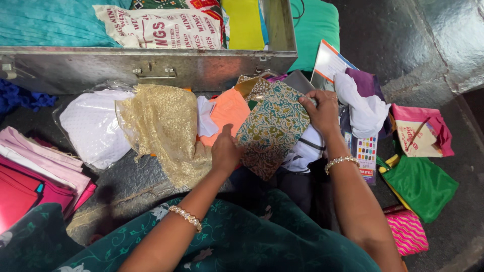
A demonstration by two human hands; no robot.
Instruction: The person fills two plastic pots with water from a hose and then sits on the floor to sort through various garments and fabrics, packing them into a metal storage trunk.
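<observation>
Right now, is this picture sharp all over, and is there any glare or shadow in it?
Head view: the patterned cloth held by the left hand and right hand is sharp; soft glare sits on the dark floor at top right and the metal trunk front; the arms cast faint shadows; straight edges bow slightly near the borders.

Bright, even light from above; sharp focus (glare on the floor point(443, 30)).
</observation>
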